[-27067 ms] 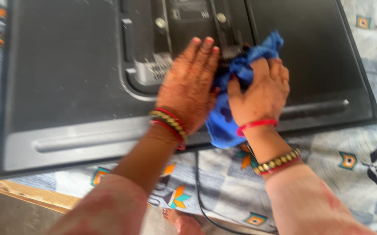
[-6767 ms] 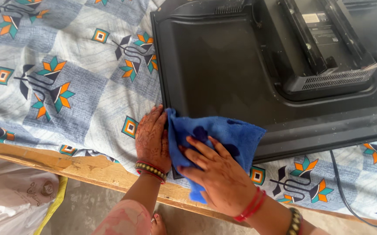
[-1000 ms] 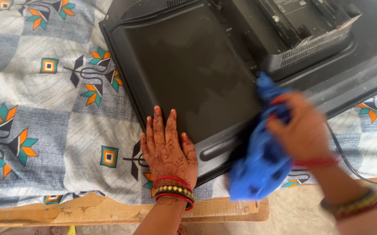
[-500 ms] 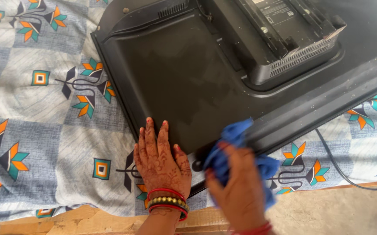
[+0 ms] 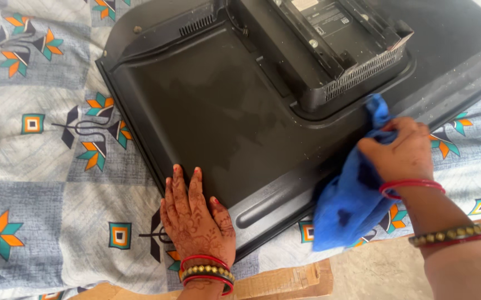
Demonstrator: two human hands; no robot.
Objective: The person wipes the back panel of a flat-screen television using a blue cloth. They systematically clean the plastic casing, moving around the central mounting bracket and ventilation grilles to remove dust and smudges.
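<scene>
From the head camera, a big black television [image 5: 262,116] lies face down on a patterned sheet [image 5: 46,166] spread over a wooden bench [image 5: 285,280]. The soft sheet likely keeps its screen safe. The left hand [image 5: 196,222] lies flat and open on the near corner of the television, and seems to hold it steady. The right hand [image 5: 401,153] is closed around a blue cloth [image 5: 346,205]. The cloth touches the television's lower edge and hangs down past it, right under the hand.
</scene>
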